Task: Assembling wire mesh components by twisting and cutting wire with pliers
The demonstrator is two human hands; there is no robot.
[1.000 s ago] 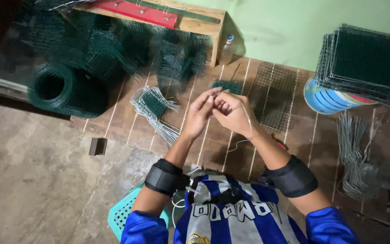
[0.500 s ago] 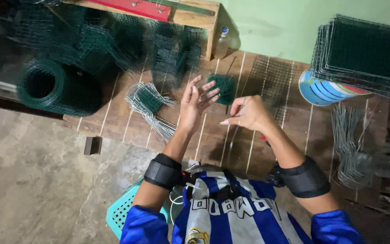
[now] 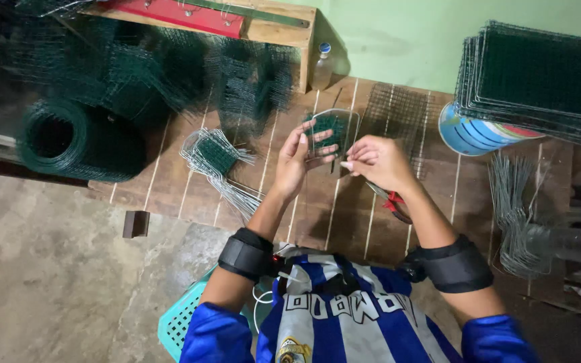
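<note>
My left hand [image 3: 295, 161] is raised over the wooden platform with its fingers spread along the edge of a small wire frame filled with green mesh [image 3: 333, 128], which it holds. Just to the right, my right hand [image 3: 379, 161] has its fingers pinched together near the frame's lower edge, seemingly on a thin wire that is hard to make out. Red-handled pliers [image 3: 393, 204] lie on the planks under my right wrist. Both forearms wear black bands.
A roll of green mesh [image 3: 68, 139] lies at the left, with a bundle of bent wires [image 3: 215, 156] beside it. Stacked mesh panels [image 3: 539, 74] rest on a blue tub [image 3: 469, 132]. Also here are a bare wire grid [image 3: 398, 111], loose wires [image 3: 514, 202] and a bottle [image 3: 321, 66].
My hands were pressed together a second ago. They have since drawn apart, the left hand opening its fingers along the mesh frame and the right moving a little to the right.
</note>
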